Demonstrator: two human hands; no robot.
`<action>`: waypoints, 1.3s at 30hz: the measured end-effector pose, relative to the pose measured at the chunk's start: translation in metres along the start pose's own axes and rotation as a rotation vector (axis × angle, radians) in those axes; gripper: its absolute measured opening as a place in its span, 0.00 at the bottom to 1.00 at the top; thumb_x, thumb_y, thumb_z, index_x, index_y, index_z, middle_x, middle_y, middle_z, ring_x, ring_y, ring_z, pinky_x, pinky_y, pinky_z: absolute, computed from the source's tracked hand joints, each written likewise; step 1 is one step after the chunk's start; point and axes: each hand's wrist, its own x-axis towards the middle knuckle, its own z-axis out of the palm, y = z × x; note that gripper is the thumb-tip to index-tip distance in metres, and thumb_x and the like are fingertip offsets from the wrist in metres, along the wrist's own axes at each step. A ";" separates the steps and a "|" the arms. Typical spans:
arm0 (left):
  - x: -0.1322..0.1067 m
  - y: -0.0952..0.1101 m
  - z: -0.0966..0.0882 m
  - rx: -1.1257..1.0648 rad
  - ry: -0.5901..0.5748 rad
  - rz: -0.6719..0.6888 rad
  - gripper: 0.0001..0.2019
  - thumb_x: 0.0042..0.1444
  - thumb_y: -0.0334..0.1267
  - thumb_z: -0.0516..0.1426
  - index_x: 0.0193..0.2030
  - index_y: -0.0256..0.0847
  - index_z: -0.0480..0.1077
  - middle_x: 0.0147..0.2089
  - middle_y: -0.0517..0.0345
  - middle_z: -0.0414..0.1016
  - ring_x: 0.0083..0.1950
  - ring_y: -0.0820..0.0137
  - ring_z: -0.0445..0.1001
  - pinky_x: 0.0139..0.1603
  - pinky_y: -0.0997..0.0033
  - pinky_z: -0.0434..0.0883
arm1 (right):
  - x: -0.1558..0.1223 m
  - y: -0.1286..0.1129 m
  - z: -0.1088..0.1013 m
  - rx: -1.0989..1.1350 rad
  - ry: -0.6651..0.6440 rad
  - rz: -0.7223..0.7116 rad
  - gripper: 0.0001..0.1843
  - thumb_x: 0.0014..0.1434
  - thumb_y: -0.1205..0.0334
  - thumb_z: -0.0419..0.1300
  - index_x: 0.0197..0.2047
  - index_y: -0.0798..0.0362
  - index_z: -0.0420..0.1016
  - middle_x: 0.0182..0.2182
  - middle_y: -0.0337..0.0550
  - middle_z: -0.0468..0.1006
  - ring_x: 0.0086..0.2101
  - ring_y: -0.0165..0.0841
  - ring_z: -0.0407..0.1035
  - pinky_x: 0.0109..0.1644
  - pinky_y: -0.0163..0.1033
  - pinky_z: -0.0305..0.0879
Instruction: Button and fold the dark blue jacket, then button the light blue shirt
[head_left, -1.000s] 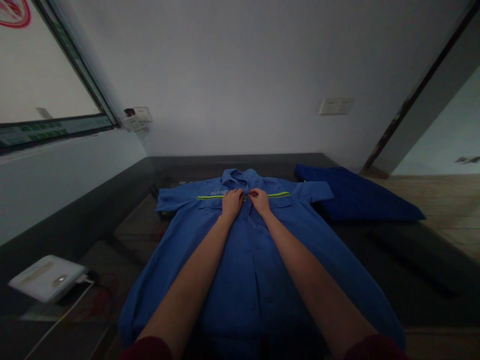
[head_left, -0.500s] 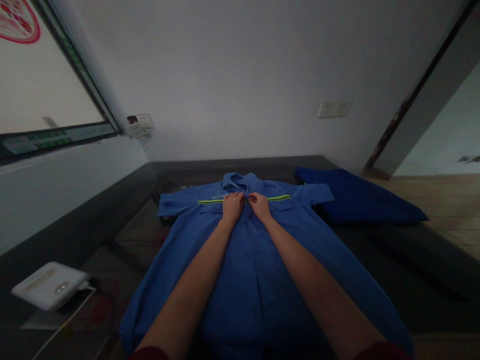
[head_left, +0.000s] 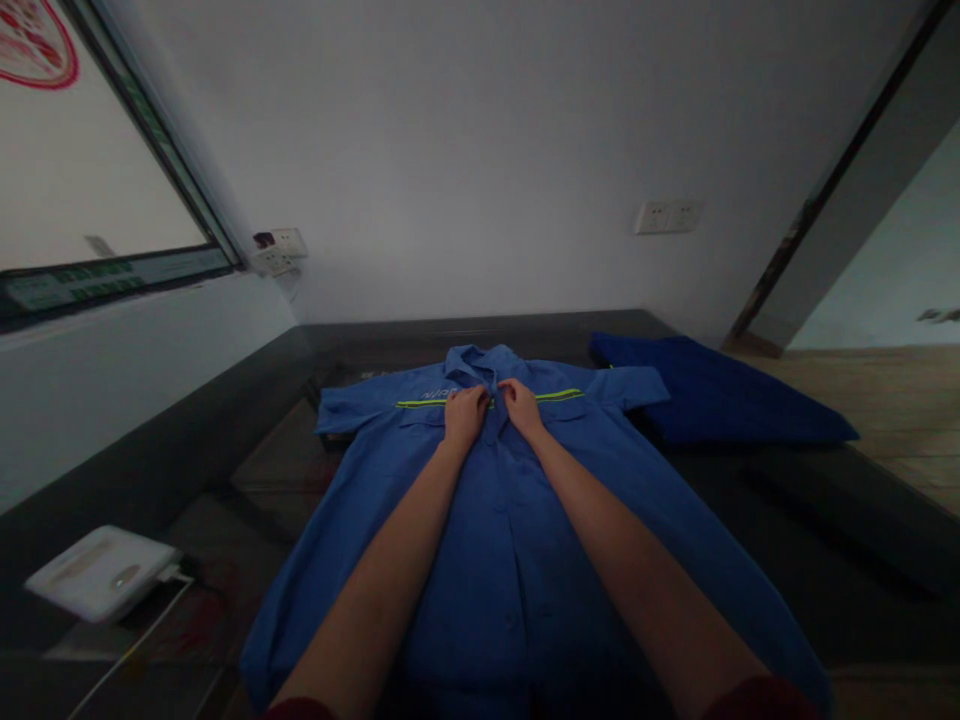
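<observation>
A blue short-sleeved work shirt point(head_left: 480, 560) lies front up on the dark table, its collar pointing away from me. A yellow-green stripe crosses the chest. My left hand point(head_left: 466, 412) is closed on the front placket at stripe height, just below the collar. Close beside it on the right, my right hand point(head_left: 520, 405) pinches the placket edge with bent fingers. Any button between the fingertips is too small to make out. Below the hands the placket runs down towards me, with a narrow gap showing near the lower part.
A darker blue folded garment point(head_left: 720, 395) lies to the right of the shirt. At left stands a white box-shaped device point(head_left: 105, 572) with a white cable point(head_left: 131, 645). The wall behind carries sockets point(head_left: 669, 217). A window point(head_left: 105, 150) is at upper left.
My right hand has shifted slightly up towards the collar, its fingers a little higher on the placket. My left hand stays nearly where it was. The shirt lies as before.
</observation>
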 end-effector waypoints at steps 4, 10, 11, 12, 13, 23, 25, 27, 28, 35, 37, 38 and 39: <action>0.000 0.000 0.001 -0.021 0.015 0.002 0.07 0.62 0.35 0.51 0.40 0.43 0.70 0.40 0.55 0.78 0.45 0.64 0.73 0.47 0.66 0.60 | 0.000 0.004 -0.001 -0.041 -0.011 -0.032 0.13 0.53 0.75 0.54 0.37 0.54 0.76 0.35 0.45 0.78 0.36 0.35 0.71 0.45 0.40 0.66; 0.002 -0.005 0.004 -0.045 0.002 0.027 0.07 0.61 0.36 0.52 0.40 0.43 0.71 0.38 0.54 0.78 0.42 0.64 0.74 0.47 0.66 0.61 | -0.002 -0.002 -0.007 -0.112 -0.074 -0.097 0.11 0.55 0.74 0.55 0.36 0.55 0.77 0.36 0.48 0.78 0.38 0.37 0.70 0.45 0.40 0.64; 0.002 -0.006 0.004 -0.043 -0.002 0.032 0.07 0.61 0.36 0.51 0.40 0.43 0.71 0.38 0.54 0.78 0.42 0.64 0.74 0.47 0.66 0.61 | -0.003 -0.003 -0.008 -0.123 -0.088 -0.110 0.11 0.56 0.74 0.55 0.36 0.55 0.77 0.36 0.48 0.78 0.39 0.37 0.70 0.46 0.40 0.64; 0.003 -0.007 0.004 -0.039 -0.005 0.039 0.08 0.61 0.36 0.51 0.40 0.43 0.71 0.38 0.54 0.79 0.42 0.64 0.75 0.48 0.66 0.61 | -0.003 -0.005 -0.009 -0.134 -0.101 -0.121 0.10 0.56 0.73 0.55 0.36 0.55 0.78 0.36 0.48 0.78 0.39 0.37 0.70 0.46 0.40 0.63; 0.003 -0.008 0.004 -0.035 -0.007 0.045 0.08 0.62 0.36 0.51 0.40 0.43 0.71 0.38 0.54 0.79 0.42 0.64 0.75 0.48 0.66 0.61 | -0.004 -0.007 -0.010 -0.141 -0.112 -0.130 0.10 0.57 0.73 0.55 0.36 0.55 0.78 0.36 0.48 0.78 0.39 0.37 0.69 0.46 0.39 0.63; 0.003 -0.007 0.003 0.008 0.011 0.072 0.09 0.62 0.36 0.51 0.40 0.43 0.72 0.38 0.54 0.79 0.42 0.63 0.76 0.48 0.65 0.61 | -0.006 -0.012 -0.012 -0.224 -0.135 -0.183 0.09 0.60 0.70 0.54 0.37 0.55 0.76 0.36 0.46 0.77 0.38 0.36 0.69 0.44 0.38 0.62; 0.003 -0.006 0.002 0.011 0.004 0.061 0.09 0.62 0.36 0.51 0.40 0.43 0.72 0.38 0.53 0.80 0.42 0.63 0.76 0.49 0.65 0.61 | -0.005 -0.010 -0.012 -0.200 -0.140 -0.182 0.09 0.59 0.71 0.54 0.38 0.55 0.75 0.36 0.46 0.77 0.38 0.35 0.69 0.45 0.38 0.62; 0.003 -0.007 0.003 0.010 -0.007 0.042 0.09 0.61 0.36 0.51 0.40 0.43 0.73 0.38 0.53 0.80 0.42 0.63 0.76 0.50 0.65 0.61 | -0.003 -0.009 -0.011 -0.191 -0.151 -0.187 0.09 0.59 0.72 0.54 0.38 0.55 0.75 0.37 0.46 0.77 0.39 0.35 0.69 0.45 0.38 0.62; 0.004 -0.007 0.003 0.004 -0.009 0.029 0.09 0.61 0.36 0.51 0.40 0.43 0.73 0.37 0.53 0.80 0.41 0.63 0.76 0.50 0.65 0.62 | -0.003 -0.010 -0.010 -0.191 -0.156 -0.189 0.09 0.59 0.72 0.54 0.38 0.55 0.75 0.37 0.46 0.77 0.39 0.35 0.69 0.45 0.38 0.62; 0.005 -0.017 0.010 -0.175 0.000 -0.090 0.08 0.59 0.37 0.54 0.41 0.44 0.74 0.39 0.55 0.80 0.41 0.64 0.76 0.40 0.70 0.65 | -0.006 -0.018 -0.004 -0.210 -0.140 -0.198 0.09 0.58 0.73 0.53 0.37 0.54 0.73 0.37 0.46 0.75 0.39 0.36 0.67 0.45 0.38 0.61; 0.006 -0.021 0.014 -0.217 0.009 -0.113 0.08 0.59 0.37 0.55 0.41 0.43 0.75 0.38 0.55 0.80 0.41 0.65 0.76 0.39 0.71 0.66 | -0.005 -0.018 -0.002 -0.177 -0.134 -0.173 0.10 0.57 0.73 0.53 0.38 0.54 0.73 0.37 0.45 0.74 0.39 0.35 0.67 0.45 0.38 0.61; 0.007 -0.022 0.015 -0.241 0.013 -0.121 0.07 0.58 0.36 0.55 0.40 0.43 0.75 0.38 0.56 0.80 0.40 0.65 0.76 0.39 0.71 0.66 | -0.004 -0.017 -0.001 -0.161 -0.133 -0.157 0.10 0.56 0.74 0.53 0.38 0.54 0.73 0.36 0.45 0.74 0.38 0.35 0.67 0.45 0.38 0.61; 0.008 -0.023 0.016 -0.267 0.015 -0.128 0.07 0.57 0.35 0.56 0.40 0.42 0.75 0.38 0.56 0.80 0.40 0.65 0.76 0.39 0.71 0.67 | -0.002 -0.017 0.000 -0.149 -0.135 -0.143 0.10 0.55 0.74 0.54 0.39 0.55 0.73 0.35 0.44 0.74 0.37 0.35 0.67 0.45 0.38 0.62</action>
